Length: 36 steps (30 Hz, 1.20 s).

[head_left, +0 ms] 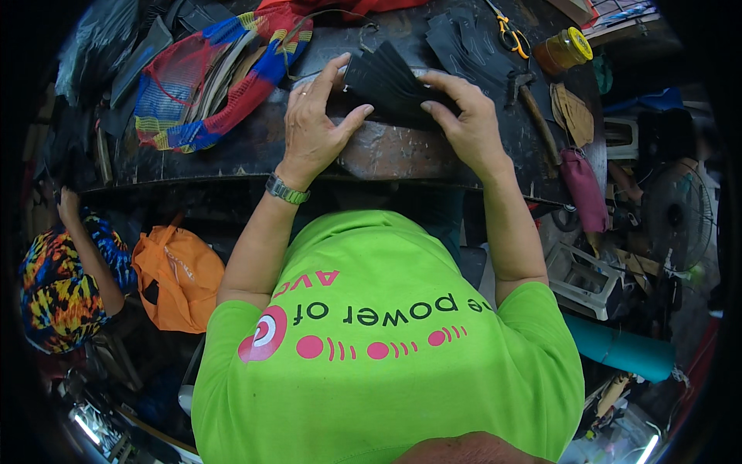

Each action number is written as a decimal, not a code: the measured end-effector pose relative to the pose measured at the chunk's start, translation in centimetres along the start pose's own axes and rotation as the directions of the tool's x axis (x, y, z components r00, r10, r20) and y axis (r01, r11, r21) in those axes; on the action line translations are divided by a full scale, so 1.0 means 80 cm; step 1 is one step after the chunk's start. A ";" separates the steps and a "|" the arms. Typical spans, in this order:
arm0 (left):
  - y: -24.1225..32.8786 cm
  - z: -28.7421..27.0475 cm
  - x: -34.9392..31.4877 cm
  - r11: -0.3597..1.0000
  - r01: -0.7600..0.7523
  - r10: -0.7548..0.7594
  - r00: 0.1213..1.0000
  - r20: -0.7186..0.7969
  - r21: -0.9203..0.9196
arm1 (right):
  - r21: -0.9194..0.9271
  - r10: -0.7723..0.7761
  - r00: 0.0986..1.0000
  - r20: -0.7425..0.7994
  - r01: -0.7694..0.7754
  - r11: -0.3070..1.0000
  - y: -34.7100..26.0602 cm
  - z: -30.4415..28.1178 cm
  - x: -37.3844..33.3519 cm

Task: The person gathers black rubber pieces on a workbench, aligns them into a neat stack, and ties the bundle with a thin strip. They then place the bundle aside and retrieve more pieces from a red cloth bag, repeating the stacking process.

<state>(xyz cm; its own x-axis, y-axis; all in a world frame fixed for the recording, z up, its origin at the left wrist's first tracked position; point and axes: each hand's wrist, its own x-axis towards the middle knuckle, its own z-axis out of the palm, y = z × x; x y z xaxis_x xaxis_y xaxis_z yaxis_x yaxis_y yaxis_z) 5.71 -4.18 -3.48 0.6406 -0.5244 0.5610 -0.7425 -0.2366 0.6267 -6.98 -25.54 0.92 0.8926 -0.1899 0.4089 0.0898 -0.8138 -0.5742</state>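
A fanned stack of thin black sheet pieces (392, 83), perhaps leather, is tilted up over the workbench in front of me. My right hand (470, 116) grips its right end between thumb and fingers. On the other side, my left hand (318, 116) is open, thumb and index finger spread wide around the left end. Its index fingertip is close to the upper left corner; I cannot tell whether it touches. Under the stack lies a worn, pale-scuffed block or slab (398, 155) at the bench's front edge.
Left on the bench lies a colourful mesh bag (209, 85) holding flat pieces. Toward the right are more black pieces (468, 46), orange-handled scissors (510, 37), a yellow-lidded jar (563, 51) and a hammer (539, 120). Another person's arm (91, 251) reaches in at far left, near an orange bag (176, 278).
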 end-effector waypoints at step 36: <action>-0.012 -0.006 0.037 0.965 -0.238 0.165 0.875 0.455 0.108 | -0.002 -0.094 0.995 0.035 0.094 0.996 -0.001 0.014 -0.009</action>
<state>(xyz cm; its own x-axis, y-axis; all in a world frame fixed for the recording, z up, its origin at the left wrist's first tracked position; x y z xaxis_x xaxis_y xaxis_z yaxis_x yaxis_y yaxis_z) 8.43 -5.12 -2.16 0.3493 -0.8700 0.3480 -0.8902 -0.1923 0.4129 -7.12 -24.78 -0.12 0.8952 -0.0935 0.4358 0.1724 -0.8290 -0.5320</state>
